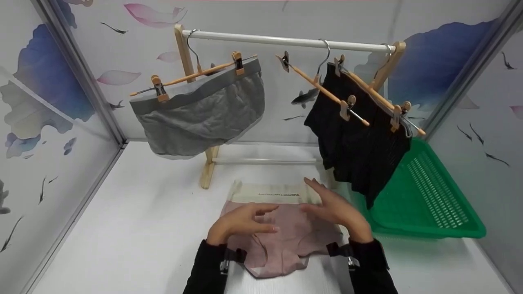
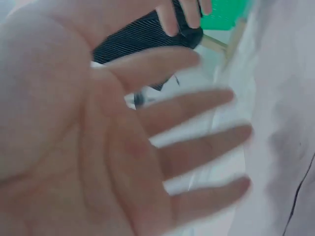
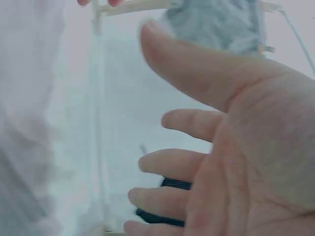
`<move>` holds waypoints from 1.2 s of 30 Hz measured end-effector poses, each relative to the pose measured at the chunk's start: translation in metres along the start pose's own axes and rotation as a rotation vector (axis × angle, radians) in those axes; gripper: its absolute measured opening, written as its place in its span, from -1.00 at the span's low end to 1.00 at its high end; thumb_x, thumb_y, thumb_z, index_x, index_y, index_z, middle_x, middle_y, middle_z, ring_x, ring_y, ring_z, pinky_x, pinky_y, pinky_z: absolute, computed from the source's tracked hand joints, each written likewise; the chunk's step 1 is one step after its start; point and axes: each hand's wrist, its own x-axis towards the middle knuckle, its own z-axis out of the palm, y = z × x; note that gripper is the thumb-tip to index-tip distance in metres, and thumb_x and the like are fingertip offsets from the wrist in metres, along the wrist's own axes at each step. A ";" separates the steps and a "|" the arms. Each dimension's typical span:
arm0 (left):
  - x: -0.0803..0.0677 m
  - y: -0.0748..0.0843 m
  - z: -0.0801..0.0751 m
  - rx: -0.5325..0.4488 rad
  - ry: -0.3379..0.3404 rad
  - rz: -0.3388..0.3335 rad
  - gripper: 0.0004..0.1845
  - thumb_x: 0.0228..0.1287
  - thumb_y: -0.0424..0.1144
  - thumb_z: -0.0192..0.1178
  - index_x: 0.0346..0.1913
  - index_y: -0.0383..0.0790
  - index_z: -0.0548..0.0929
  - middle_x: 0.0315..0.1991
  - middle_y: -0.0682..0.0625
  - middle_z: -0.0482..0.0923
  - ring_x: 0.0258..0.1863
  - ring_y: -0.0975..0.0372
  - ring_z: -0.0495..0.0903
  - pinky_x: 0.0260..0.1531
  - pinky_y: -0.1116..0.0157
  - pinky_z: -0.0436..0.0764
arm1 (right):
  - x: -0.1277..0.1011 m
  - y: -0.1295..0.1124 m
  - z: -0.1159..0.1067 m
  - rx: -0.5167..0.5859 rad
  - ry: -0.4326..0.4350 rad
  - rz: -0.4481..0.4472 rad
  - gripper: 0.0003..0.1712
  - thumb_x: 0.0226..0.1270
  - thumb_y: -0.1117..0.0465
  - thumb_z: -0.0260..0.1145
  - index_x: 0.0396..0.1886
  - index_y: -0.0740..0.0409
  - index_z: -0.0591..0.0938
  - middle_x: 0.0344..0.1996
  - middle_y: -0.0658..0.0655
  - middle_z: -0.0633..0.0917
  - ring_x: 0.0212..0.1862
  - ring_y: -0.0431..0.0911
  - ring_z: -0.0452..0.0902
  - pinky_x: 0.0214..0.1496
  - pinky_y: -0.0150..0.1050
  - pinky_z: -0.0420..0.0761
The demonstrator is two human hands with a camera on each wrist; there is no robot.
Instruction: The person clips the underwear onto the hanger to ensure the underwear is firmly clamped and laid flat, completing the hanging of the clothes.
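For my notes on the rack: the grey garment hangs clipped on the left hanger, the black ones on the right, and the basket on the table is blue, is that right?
Not quite: the basket is green, as the head view shows. The grey garment does hang clipped on the left, the black ones on the right.

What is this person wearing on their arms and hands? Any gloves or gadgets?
No gloves: both the left hand and the right hand are bare. Each arm is covered by a long black sleeve reaching the wrist. At each wrist sits a black strap with a small metal-looking clip or device attached. No rings or watch can be seen.
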 end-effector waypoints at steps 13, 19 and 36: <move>-0.009 0.044 -0.017 -0.448 0.023 0.372 -0.60 0.48 -0.33 0.21 0.29 -0.39 0.55 0.11 -0.20 0.64 0.13 -0.10 0.62 0.14 0.05 0.58 | -0.032 -0.034 -0.044 0.409 0.609 -0.152 -0.42 0.47 0.36 0.29 0.43 0.26 0.40 0.22 0.23 0.56 0.10 -0.02 0.62 0.04 -0.35 0.61; 0.028 0.073 -0.051 -0.421 0.129 0.261 -0.63 0.49 -0.22 0.22 0.25 -0.28 0.60 0.15 -0.13 0.61 0.07 0.00 0.64 0.16 -0.07 0.54 | -0.035 -0.058 -0.077 0.500 0.712 -0.133 -0.29 0.51 0.27 0.27 0.55 0.18 0.22 0.38 0.16 0.41 0.28 0.00 0.49 0.14 -0.35 0.57; 0.121 0.147 -0.104 -0.429 0.349 0.115 -0.54 0.67 0.00 -0.15 0.25 -0.25 0.55 0.04 -0.15 0.60 -0.02 0.00 0.68 0.04 0.14 0.59 | -0.007 -0.090 -0.116 0.405 0.723 -0.127 -0.28 0.51 0.05 0.29 0.55 0.08 0.28 0.38 0.08 0.46 0.33 -0.03 0.49 0.25 -0.24 0.53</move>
